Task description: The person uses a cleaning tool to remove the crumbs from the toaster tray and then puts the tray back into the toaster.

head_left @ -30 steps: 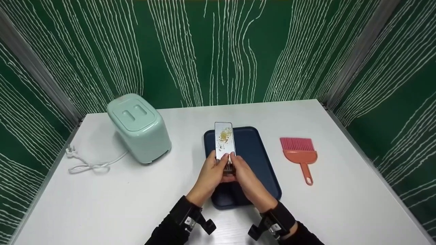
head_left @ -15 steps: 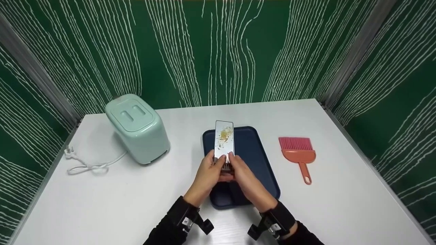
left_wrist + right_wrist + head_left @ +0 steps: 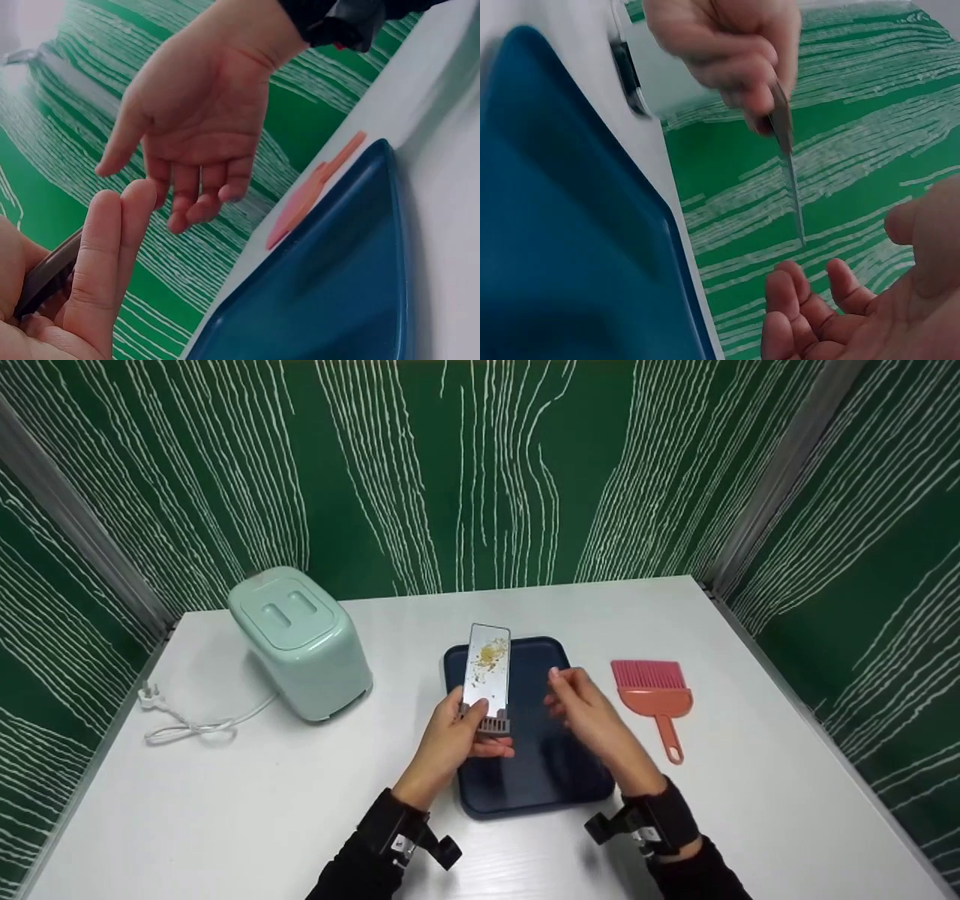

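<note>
A narrow metal toaster crumb tray [image 3: 486,679], strewn with yellow-brown crumbs, is held above a navy serving tray [image 3: 529,776]. My left hand [image 3: 446,739] grips its grey slotted end, thumb on top and fingers beneath. In the right wrist view the crumb tray [image 3: 789,176] shows edge-on, away from the table. My right hand [image 3: 589,720] hangs over the serving tray's right side, apart from the crumb tray. Its fingers are loosely bent around nothing, as the left wrist view of the right hand [image 3: 206,112] also shows.
A mint-green toaster [image 3: 304,652] with its lid on stands at the left, its white cord and plug [image 3: 191,726] lying beside it. Right of the serving tray lies an orange dustpan [image 3: 660,703] with a pink brush [image 3: 649,675]. Green walls enclose the white table [image 3: 337,795].
My right hand has let go of the crumb tray and moved right. The left hand alone now holds the crumb tray, which is turned slightly.
</note>
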### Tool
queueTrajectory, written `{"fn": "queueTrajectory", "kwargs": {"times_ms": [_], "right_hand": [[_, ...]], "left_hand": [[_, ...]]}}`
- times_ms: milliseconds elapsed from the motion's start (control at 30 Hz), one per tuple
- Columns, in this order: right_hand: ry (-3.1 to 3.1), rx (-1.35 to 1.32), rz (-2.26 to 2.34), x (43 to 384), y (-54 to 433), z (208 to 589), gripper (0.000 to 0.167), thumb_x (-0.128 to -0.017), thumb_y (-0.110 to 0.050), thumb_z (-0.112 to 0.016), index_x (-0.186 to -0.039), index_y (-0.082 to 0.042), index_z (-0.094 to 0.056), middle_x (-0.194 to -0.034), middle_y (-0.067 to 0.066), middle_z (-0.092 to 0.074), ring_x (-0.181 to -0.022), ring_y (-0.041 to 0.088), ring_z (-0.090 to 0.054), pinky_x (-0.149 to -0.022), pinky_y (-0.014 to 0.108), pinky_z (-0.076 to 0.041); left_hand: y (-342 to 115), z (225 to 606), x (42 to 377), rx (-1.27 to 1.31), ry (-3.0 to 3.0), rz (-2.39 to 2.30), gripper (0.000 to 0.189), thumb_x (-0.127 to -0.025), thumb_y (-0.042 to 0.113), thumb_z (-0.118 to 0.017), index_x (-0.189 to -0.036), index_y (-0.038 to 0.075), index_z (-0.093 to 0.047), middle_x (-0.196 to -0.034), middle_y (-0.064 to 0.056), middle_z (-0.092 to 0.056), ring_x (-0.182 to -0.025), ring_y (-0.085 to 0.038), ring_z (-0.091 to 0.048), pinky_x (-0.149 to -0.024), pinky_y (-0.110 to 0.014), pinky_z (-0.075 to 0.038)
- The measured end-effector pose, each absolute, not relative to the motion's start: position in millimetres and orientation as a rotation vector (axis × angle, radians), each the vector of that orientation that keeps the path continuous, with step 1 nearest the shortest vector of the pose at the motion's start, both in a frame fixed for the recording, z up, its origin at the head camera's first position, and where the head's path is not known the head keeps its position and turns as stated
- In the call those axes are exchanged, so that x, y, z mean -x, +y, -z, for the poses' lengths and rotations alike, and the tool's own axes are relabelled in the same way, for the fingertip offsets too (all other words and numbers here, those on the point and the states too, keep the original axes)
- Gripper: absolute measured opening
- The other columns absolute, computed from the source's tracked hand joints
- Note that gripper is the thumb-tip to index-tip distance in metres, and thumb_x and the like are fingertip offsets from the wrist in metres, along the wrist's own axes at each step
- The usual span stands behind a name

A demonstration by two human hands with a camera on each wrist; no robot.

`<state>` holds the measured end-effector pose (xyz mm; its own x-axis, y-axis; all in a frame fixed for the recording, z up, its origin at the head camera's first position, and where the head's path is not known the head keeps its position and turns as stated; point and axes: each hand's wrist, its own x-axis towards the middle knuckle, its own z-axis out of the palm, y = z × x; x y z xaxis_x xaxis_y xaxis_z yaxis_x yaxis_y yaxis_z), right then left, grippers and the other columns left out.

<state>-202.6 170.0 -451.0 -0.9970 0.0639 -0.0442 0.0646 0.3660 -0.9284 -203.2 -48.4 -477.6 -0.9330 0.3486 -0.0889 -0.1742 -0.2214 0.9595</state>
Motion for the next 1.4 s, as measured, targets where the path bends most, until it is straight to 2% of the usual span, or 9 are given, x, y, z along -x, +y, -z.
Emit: {"fn": "queueTrajectory", "kwargs": {"times_ms": [333, 433, 567, 667, 733, 833, 933, 1167, 1400], "right_hand": [[2.838, -0.161, 1.457, 206.7, 234.5, 446.4, 0.048, -0.113, -0.041, -0.052, -0.135, 0.002, -0.053, -0.123, 0.024, -0.067, -0.116, 0.037, -0.066, -0.092, 0.035, -0.051], [2.849, -0.175, 1.337, 205.5, 252.5, 450.3, 0.057, -0.111, -0.044, -0.056, -0.140, 0.005, -0.051, -0.130, 0.027, -0.063, -0.116, 0.033, -0.064, -0.092, 0.034, -0.050], [2.702, -0.215, 1.283, 203.4, 283.0, 452.1, 0.065, -0.108, -0.055, -0.056, -0.137, 0.003, -0.050, -0.112, 0.020, -0.069, -0.068, 0.024, -0.068, -0.063, 0.033, -0.054], [2.624, -0.211, 1.254, 202.9, 308.2, 454.6, 0.064, -0.108, -0.059, -0.056, -0.127, 0.002, -0.053, -0.084, 0.013, -0.071, -0.050, 0.028, -0.064, -0.061, 0.037, -0.054], [2.661, -0.207, 1.176, 202.2, 322.9, 457.6, 0.065, -0.108, -0.060, -0.055, -0.122, 0.004, -0.055, -0.081, 0.014, -0.071, -0.071, 0.032, -0.071, -0.075, 0.038, -0.053], [2.705, -0.247, 1.052, 201.2, 341.7, 461.9, 0.068, -0.109, -0.058, -0.053, -0.124, 0.008, -0.057, -0.113, 0.025, -0.070, -0.106, 0.038, -0.065, -0.088, 0.044, -0.050], [2.695, -0.324, 0.962, 199.8, 354.8, 465.3, 0.070, -0.108, -0.056, -0.053, -0.132, 0.009, -0.054, -0.132, 0.032, -0.060, -0.116, 0.041, -0.056, -0.090, 0.048, -0.050], [2.599, -0.433, 0.957, 198.8, 360.3, 476.6, 0.063, -0.105, -0.052, -0.060, -0.124, 0.007, -0.054, -0.107, 0.018, -0.058, -0.100, 0.033, -0.050, -0.078, 0.040, -0.042], [2.656, -0.390, 0.909, 200.8, 356.2, 490.2, 0.048, -0.099, -0.051, -0.071, -0.086, -0.006, -0.061, -0.071, 0.002, -0.050, -0.077, 0.023, -0.046, -0.068, 0.037, -0.033]], "left_hand": [[-50.9, 477.4, 203.0, -0.224, 1.721, -2.176, 0.024, -0.116, 0.012, -0.043, -0.136, -0.001, -0.046, -0.085, -0.016, -0.073, -0.067, -0.023, -0.079, -0.067, -0.033, -0.067], [-51.0, 476.9, 202.8, -0.216, 1.719, -2.169, 0.023, -0.116, 0.012, -0.043, -0.135, -0.001, -0.046, -0.084, -0.016, -0.073, -0.066, -0.023, -0.079, -0.066, -0.033, -0.067], [-50.8, 475.8, 202.2, -0.210, 1.715, -2.165, 0.021, -0.116, 0.013, -0.044, -0.132, -0.001, -0.046, -0.083, -0.016, -0.072, -0.065, -0.023, -0.079, -0.066, -0.032, -0.067], [-51.4, 475.7, 201.3, -0.205, 1.713, -2.160, 0.024, -0.115, 0.013, -0.044, -0.136, -0.001, -0.046, -0.083, -0.016, -0.072, -0.065, -0.023, -0.079, -0.065, -0.032, -0.066], [-51.8, 476.0, 200.9, -0.204, 1.714, -2.159, 0.027, -0.115, 0.013, -0.044, -0.139, -0.001, -0.045, -0.083, -0.016, -0.072, -0.064, -0.022, -0.079, -0.064, -0.031, -0.066], [-52.2, 476.5, 201.0, -0.197, 1.711, -2.156, 0.030, -0.115, 0.013, -0.045, -0.143, -0.001, -0.045, -0.082, -0.015, -0.072, -0.064, -0.022, -0.078, -0.064, -0.031, -0.066], [-52.4, 476.5, 201.4, -0.198, 1.707, -2.153, 0.032, -0.115, 0.013, -0.045, -0.144, 0.000, -0.044, -0.083, -0.015, -0.072, -0.064, -0.022, -0.078, -0.065, -0.031, -0.066], [-53.5, 476.4, 201.8, -0.206, 1.719, -2.146, 0.035, -0.115, 0.013, -0.044, -0.147, -0.002, -0.042, -0.079, -0.014, -0.072, -0.062, -0.020, -0.078, -0.063, -0.031, -0.066], [-53.4, 474.1, 201.8, -0.196, 1.712, -2.146, 0.035, -0.115, 0.013, -0.044, -0.147, -0.002, -0.043, -0.080, -0.014, -0.072, -0.062, -0.020, -0.077, -0.063, -0.031, -0.066]]}}
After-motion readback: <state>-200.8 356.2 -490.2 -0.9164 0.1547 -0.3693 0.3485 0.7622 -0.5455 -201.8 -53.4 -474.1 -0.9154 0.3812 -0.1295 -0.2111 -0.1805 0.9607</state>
